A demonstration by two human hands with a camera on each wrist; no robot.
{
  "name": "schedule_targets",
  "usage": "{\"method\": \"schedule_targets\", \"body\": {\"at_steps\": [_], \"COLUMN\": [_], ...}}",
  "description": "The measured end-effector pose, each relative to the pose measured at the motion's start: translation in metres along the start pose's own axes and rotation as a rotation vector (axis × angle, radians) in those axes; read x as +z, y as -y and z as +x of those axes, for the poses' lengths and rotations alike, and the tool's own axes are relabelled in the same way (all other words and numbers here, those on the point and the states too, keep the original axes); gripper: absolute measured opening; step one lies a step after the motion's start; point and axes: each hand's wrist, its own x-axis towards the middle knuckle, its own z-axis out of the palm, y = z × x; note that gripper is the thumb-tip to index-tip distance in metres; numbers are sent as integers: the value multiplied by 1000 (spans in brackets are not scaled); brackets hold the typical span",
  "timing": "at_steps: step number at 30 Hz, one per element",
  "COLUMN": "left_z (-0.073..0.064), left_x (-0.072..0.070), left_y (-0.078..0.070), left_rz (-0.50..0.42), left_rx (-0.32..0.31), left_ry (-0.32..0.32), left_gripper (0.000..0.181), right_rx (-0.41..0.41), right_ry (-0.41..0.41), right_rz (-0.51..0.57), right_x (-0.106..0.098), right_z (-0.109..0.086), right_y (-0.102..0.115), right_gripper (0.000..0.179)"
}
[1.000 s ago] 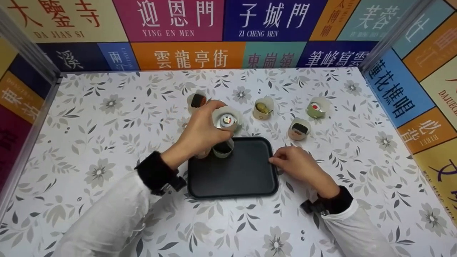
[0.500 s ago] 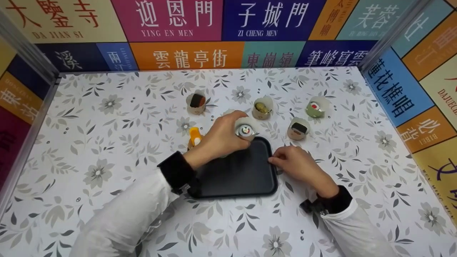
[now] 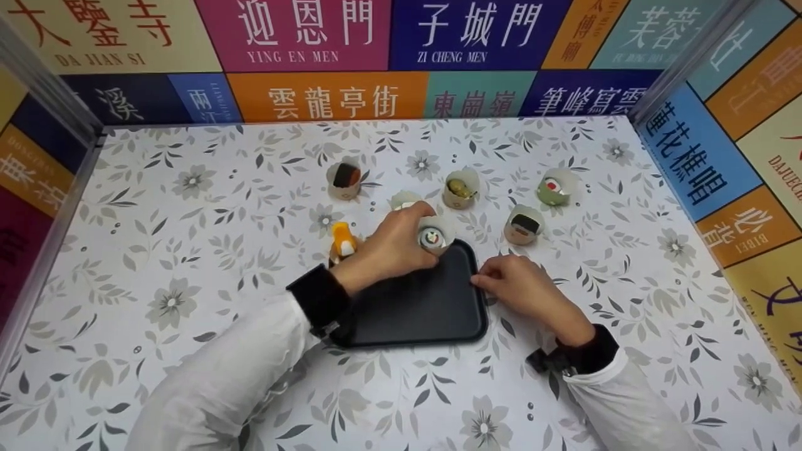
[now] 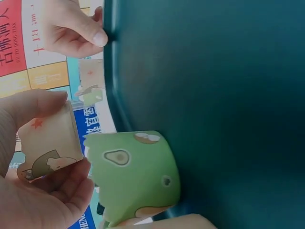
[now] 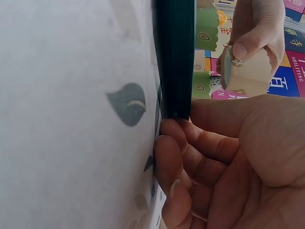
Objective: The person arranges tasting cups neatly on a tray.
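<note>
- Left hand (image 3: 390,247): thumb and fingers curl around a beige cup (image 4: 50,140), opened no wider than its wall, keeping it level over the tray (image 3: 426,310)
- The held cup hangs at the tray's 1 o'clock, by the far rim — the right wrist view shows it raised, not set down
- Right hand (image 3: 526,285): thumb and curled fingers pinch the tray's rim at 3 o'clock; neither hand nor tray has shifted over the last second
- What has changed: a second ago the held cup was nearer 12 o'clock; it has since slid toward 4 o'clock, with only a small drift in the latest half second
- That slowing suggests the carry is nearly over and the cup is being lined up along the far rim
- The orange-topped cup (image 3: 343,241), hidden a second ago, now shows at the tray's 10 o'clock corner
- The green cup (image 4: 136,176) stands in the tray beside the held cup, blocked from the head view by the left hand
- On the cloth (image 3: 200,250) beyond, more remain: a dark-topped cup (image 3: 344,193) at 11 o'clock, a pale cup (image 3: 406,199) at 12, an olive-filled cup (image 3: 460,202) at 1, a black-topped cup (image 3: 521,237) and a red-dotted cup (image 3: 552,198) at 2 — so the work looks far from finished
</note>
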Motion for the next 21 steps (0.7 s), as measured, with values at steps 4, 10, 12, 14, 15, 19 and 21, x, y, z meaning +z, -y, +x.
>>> {"method": "schedule_targets", "body": {"at_steps": [4, 10, 12, 14, 15, 19, 21], "left_z": [2, 2, 2, 2, 2, 2, 2], "left_x": [4, 10, 12, 13, 14, 17, 18], "left_y": [1, 6, 8, 10, 10, 13, 15], "left_rz": [37, 160, 189, 213, 226, 254, 268], "left_rx": [18, 36, 46, 57, 61, 55, 46], "left_ry": [14, 10, 3, -1, -3, -5, -6], "left_gripper": [60, 59, 59, 58, 58, 61, 64], "right_rx": [9, 8, 4, -2, -4, -9, -4], "right_ry": [5, 14, 12, 8, 5, -1, 0], "right_rz": [0, 17, 22, 20, 18, 15, 12], "right_x": [0, 0, 0, 0, 0, 0, 0], "right_z": [0, 0, 0, 0, 0, -1, -1], "right_y": [0, 0, 1, 1, 0, 0, 0], "right_gripper": [21, 21, 21, 21, 20, 20, 20]}}
